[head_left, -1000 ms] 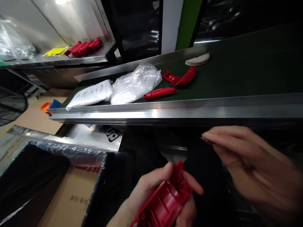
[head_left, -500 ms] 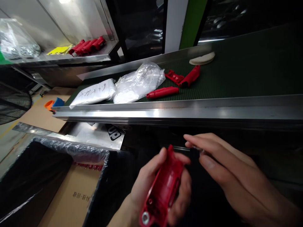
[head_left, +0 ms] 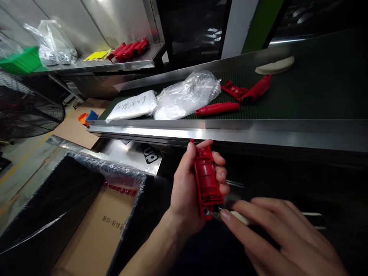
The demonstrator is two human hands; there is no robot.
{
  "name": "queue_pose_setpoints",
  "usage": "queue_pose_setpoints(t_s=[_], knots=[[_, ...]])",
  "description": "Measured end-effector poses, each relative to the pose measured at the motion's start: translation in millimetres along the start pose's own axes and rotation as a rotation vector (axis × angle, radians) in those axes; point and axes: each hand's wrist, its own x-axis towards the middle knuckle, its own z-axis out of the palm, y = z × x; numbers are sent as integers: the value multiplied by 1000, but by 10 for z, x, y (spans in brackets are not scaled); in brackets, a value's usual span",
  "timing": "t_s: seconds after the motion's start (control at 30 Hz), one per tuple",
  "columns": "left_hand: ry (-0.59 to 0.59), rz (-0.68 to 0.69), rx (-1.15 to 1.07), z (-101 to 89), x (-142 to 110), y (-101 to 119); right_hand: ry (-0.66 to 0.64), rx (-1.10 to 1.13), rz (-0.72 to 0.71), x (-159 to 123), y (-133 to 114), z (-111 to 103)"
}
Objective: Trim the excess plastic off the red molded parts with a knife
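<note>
Casing (head_left: 206, 174), red, hollow side up, lies within left grip (head_left: 184, 193), thumb and fingers clasping its sides | right grip (head_left: 273, 230), just beside casing's near end, pinches slim metal piece (head_left: 214, 216), partly hidden; contact with casing unclear | beyond both grips: red shells (head_left: 217, 109), plastic bag (head_left: 186, 96) on conveyor belt (head_left: 313, 92).

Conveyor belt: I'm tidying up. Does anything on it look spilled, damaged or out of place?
Nothing on the belt looks spilled or damaged. The pale curved piece seems mildly odd: it lies by the far rim, apart from the red parts.
</note>
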Motion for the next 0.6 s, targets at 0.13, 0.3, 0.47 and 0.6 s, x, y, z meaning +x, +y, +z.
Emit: queue_pose_setpoints(t_s=[0.13,0.3,0.47,0.6], knots=[[6,10,22,-3,-9,-7,-7,64,24,13,-7,-3],[13,7,25,3,-5,-4,6,87,37,24,-15,31],[9,-1,9,-2,-5,-11,-35,59,-27,29,66,48],[7,-15,-7,-6,-10,8,-5,104,-5,62,29,27]])
